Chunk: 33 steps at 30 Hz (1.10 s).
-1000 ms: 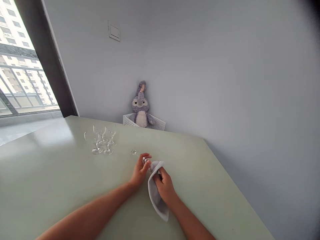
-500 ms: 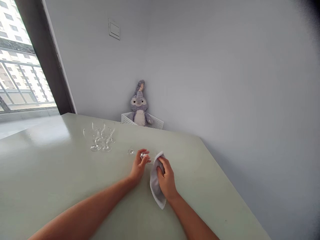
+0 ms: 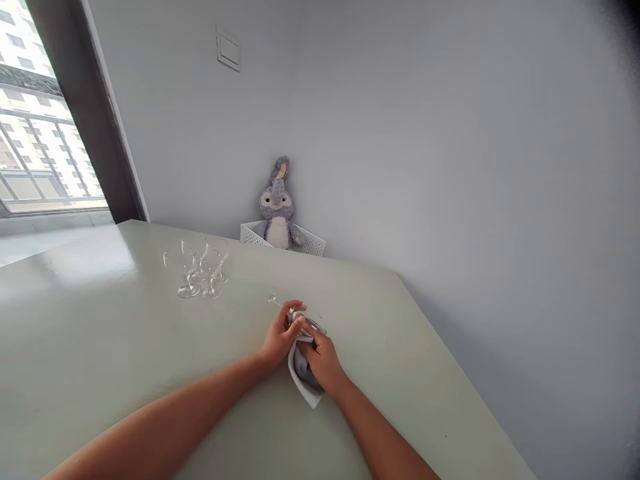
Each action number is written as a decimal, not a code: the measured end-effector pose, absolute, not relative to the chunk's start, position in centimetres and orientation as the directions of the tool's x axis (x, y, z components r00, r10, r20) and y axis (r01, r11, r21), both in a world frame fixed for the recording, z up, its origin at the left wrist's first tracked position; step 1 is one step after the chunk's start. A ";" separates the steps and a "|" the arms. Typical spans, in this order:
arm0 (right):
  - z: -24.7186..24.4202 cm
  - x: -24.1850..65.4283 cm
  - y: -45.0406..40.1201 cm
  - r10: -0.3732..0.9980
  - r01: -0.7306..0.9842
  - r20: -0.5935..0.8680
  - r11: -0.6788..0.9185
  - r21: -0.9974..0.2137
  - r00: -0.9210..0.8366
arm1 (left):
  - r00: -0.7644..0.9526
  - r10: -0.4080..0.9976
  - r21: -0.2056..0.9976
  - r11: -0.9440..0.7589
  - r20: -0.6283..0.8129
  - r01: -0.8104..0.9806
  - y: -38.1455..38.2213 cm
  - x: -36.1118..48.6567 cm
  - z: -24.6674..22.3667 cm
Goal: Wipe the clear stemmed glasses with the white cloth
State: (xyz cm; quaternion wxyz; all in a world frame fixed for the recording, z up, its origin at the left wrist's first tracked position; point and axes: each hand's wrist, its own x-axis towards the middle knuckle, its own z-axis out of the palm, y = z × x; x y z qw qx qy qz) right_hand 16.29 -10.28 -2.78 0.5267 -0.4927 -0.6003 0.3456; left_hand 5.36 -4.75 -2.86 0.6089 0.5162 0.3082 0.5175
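Near the middle of the table, my left hand grips a clear stemmed glass that lies tilted sideways, its foot pointing to the upper left and its bowl to the right. My right hand holds a grey-white cloth against the near side of the glass bowl. The cloth hangs down below the fingers, between the two hands. Both hands are close together, and part of the glass is hidden by the fingers.
Several clear stemmed glasses stand upright in a group on the left of the pale green table. Behind the table's far edge, a plush rabbit sits in a white basket against the wall.
My right hand has moved left with the cloth and now meets the glass. The glass has turned, its bowl now angled down to the right. The view has shifted slightly.
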 end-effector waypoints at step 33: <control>-2.3 18.6 -10.0 0.804 0.722 0.529 0.194 -0.664 0.270 | 0.262 0.960 0.879 0.042 0.096 -0.475 -5.0 6.3 -2.9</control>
